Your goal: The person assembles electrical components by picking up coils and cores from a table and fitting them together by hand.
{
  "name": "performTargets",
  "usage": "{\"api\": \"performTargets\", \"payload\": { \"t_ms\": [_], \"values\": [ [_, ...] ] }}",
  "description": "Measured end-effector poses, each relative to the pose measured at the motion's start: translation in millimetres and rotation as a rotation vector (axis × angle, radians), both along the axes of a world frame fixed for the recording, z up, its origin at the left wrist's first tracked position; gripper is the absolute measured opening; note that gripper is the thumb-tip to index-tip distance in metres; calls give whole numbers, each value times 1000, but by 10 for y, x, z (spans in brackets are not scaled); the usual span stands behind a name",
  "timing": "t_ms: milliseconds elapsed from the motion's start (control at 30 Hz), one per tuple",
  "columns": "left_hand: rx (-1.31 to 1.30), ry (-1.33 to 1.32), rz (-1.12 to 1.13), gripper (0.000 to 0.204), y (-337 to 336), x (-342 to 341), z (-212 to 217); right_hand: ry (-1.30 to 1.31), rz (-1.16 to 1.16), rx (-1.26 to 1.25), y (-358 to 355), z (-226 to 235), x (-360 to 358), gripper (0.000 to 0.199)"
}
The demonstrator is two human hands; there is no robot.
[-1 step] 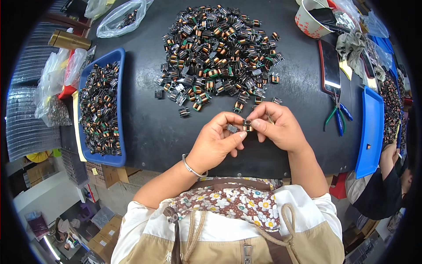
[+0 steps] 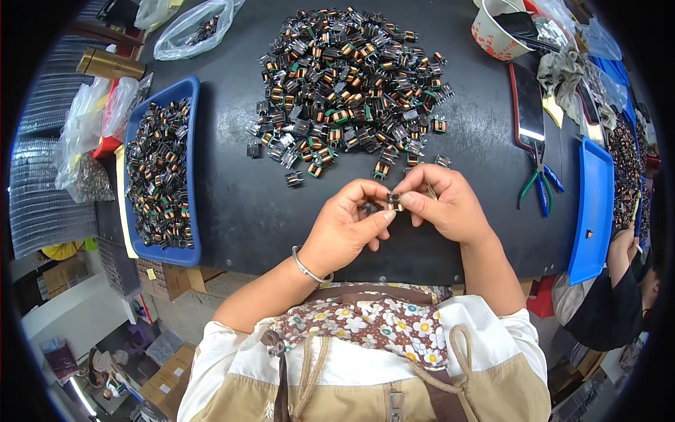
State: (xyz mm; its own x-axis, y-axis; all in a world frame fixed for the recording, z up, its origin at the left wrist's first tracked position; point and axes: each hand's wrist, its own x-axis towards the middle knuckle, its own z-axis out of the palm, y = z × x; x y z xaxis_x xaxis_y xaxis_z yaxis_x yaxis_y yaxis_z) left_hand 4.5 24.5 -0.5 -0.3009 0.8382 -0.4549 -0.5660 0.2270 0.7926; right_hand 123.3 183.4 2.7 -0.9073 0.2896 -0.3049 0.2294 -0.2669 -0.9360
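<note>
Near the front of the black table (image 2: pixel 232 211), my two hands meet over small wire-wound coils. My left hand (image 2: pixel 349 216) is closed around a dark coil (image 2: pixel 370 208), mostly covered by the fingers. My right hand (image 2: pixel 443 200) pinches another coil (image 2: pixel 394 202), with copper winding and a black body, between thumb and forefinger; my left thumb tip touches or nearly touches it. A thin pale strip or tool (image 2: pixel 431 188) also shows between the right-hand fingers; its kind is unclear. Just beyond lies a big heap of the same coils (image 2: pixel 344 91).
At left stands a blue bin (image 2: pixel 195 141) full of coils. To the right are pliers (image 2: pixel 541 186), a red-edged tablet-like device (image 2: pixel 527 105) and a blue tray (image 2: pixel 598 169) with one coil. A patterned bucket (image 2: pixel 492 35) stands far right. Another person's hand (image 2: pixel 621 247) is at the right edge.
The coil in my right fingers has tilted a little, and the one in my left hand is turned and more hidden. Both hands stay in nearly the same place.
</note>
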Motion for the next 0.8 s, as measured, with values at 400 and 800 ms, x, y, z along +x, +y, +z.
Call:
{"api": "performTargets", "payload": {
  "t_ms": [400,800],
  "values": [
    [-13,84,26,16,-55,4,-36,-126,-166,816,314,102,123,11],
    [89,-112,23,10,-112,-45,-20,-238,26,1073,317,170,180,29]
  ]
}}
